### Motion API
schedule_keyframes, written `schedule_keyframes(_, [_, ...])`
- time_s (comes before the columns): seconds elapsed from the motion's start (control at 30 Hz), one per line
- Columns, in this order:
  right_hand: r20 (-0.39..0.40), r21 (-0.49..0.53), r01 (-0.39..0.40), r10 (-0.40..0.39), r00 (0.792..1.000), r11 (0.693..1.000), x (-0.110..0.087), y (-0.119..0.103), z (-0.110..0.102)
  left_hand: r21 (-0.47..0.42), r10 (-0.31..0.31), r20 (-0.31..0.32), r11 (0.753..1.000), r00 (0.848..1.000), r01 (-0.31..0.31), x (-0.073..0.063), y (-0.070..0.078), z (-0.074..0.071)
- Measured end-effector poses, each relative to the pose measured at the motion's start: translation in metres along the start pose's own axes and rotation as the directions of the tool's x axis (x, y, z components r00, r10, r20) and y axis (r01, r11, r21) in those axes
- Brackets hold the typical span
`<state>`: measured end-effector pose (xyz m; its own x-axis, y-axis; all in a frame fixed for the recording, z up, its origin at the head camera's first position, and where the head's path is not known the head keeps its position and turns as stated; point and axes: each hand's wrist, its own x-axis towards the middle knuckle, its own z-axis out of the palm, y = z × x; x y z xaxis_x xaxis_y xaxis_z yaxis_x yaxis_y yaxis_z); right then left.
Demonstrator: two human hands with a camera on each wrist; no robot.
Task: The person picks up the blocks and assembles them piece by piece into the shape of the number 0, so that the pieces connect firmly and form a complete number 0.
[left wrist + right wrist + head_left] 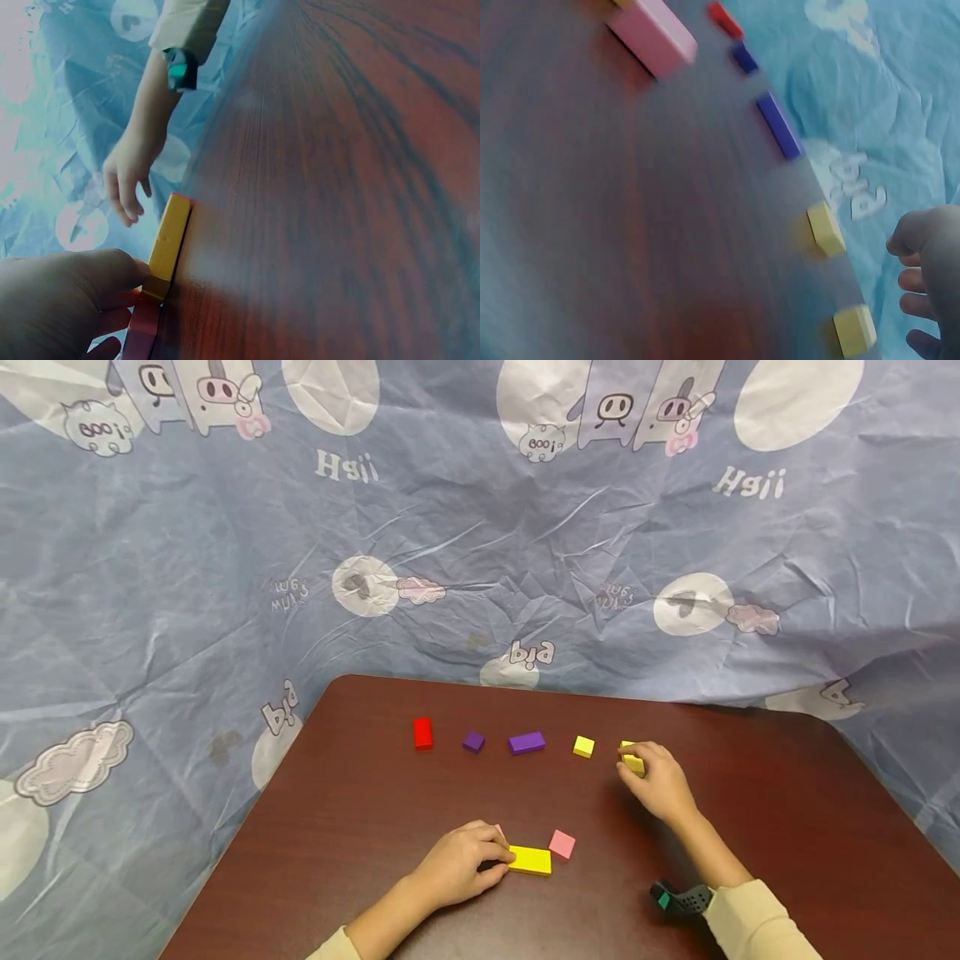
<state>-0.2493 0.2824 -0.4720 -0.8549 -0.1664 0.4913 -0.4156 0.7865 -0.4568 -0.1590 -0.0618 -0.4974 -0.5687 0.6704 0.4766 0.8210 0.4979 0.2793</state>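
Note:
My left hand pinches the left end of a flat yellow block near the front of the table. Beneath its fingers in the left wrist view, a dark red-looking block adjoins the yellow one. A pink block sits at the yellow block's right end; another pink piece peeks out behind the fingers. Farther back, my right hand hovers with loosely bent fingers over a yellow block, partly hiding it. In the right wrist view, those fingers are apart from that block.
Along the back lie a red block, a small purple block, a longer purple block and a small yellow block. A patterned blue cloth hangs behind the brown table. A dark strap is on the right wrist.

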Motion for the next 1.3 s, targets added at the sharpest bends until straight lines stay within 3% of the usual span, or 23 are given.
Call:
schedule_keyframes(0.3, [0.055,0.041,-0.089,0.087,0.995,0.995,0.012,0.036,0.001,0.002,-0.001,-0.004,1.000,1.000,0.001,-0.001,0.000,0.000])
schedule_keyframes(0.53, [0.187,0.037,-0.109,0.100,0.977,0.993,0.015,0.050,0.001,0.010,0.005,-0.001,1.000,1.000,-0.005,0.000,0.000,-0.001])
schedule_keyframes(0.83, [0.280,0.027,-0.117,0.105,0.954,0.993,0.016,0.056,-0.001,0.010,0.000,-0.004,1.000,1.000,0.000,-0.001,0.000,-0.001])
schedule_keyframes(1.3, [0.282,0.040,-0.141,0.124,0.951,0.989,0.009,0.051,-0.005,0.005,0.005,-0.007,1.000,1.000,-0.005,0.000,0.000,-0.001])
